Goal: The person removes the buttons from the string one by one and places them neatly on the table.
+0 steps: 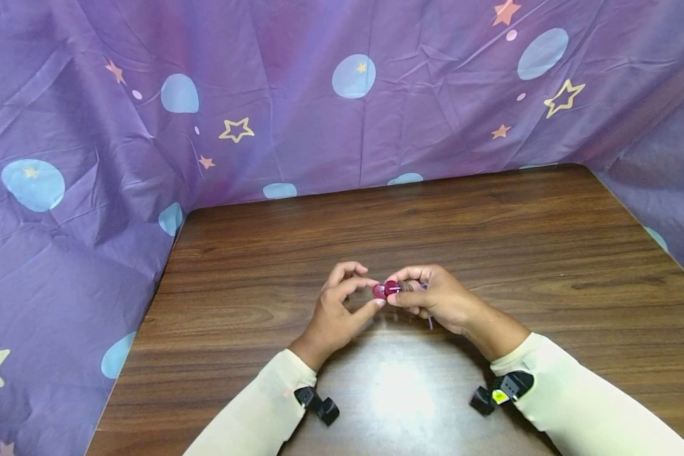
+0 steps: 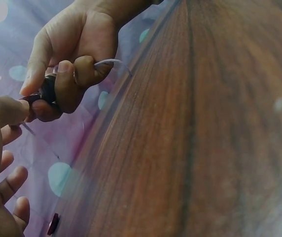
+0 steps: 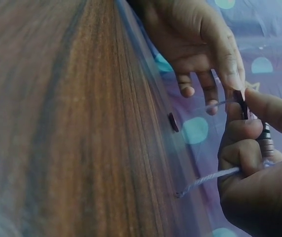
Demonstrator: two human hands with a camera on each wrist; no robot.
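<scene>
My left hand and my right hand meet above the wooden table. Between the left thumb and index fingertips is a shiny magenta disc-shaped bead. The right thumb and index finger pinch a second magenta bead right beside it. Behind that bead, a short stack of ring-like beads, in dark and pale bands, lies within the right hand. Lilac yarn comes out of its curled fingers and hangs down. Another length of thin yarn trails from the left fingertips. Other left fingers are spread.
The brown wooden table reflects a bright glare in front of the hands. Purple cloth with stars and blue spots hangs around it. A small dark red piece shows near the table's far edge. Wrist cameras sit on both pale sleeves.
</scene>
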